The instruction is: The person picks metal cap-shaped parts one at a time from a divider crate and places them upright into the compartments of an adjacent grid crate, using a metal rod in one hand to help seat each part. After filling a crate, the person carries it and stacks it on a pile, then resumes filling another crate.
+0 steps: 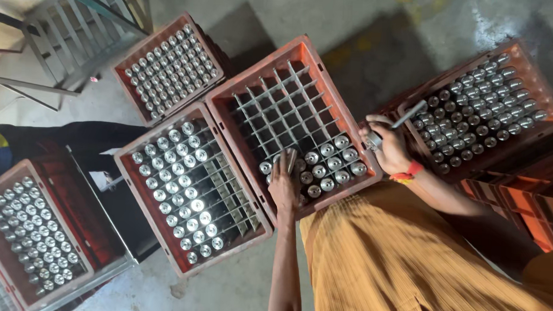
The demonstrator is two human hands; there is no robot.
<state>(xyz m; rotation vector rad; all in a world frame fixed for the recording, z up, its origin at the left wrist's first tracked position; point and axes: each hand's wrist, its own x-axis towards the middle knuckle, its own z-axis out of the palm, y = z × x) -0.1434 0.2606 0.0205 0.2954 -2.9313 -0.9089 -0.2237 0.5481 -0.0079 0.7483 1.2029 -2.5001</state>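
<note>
My left hand (283,185) holds a shiny metal cylinder (291,160) upright over the near corner of the middle orange crate (255,80), whose grey divider grid holds several metal cylinders (333,161) in its near cells. My right hand (387,145) grips a metal cylinder (374,140) and a flat grey metal strip (410,114) at that crate's right edge, next to the full crate (543,92) on the right. A red and yellow band sits on my right wrist.
A partly filled orange crate (155,222) lies left of the middle one. Two full crates (147,47) (11,178) lie at top left and bottom left. Stacked orange crates (529,210) stand at right. A grey metal frame (64,40) is at top left.
</note>
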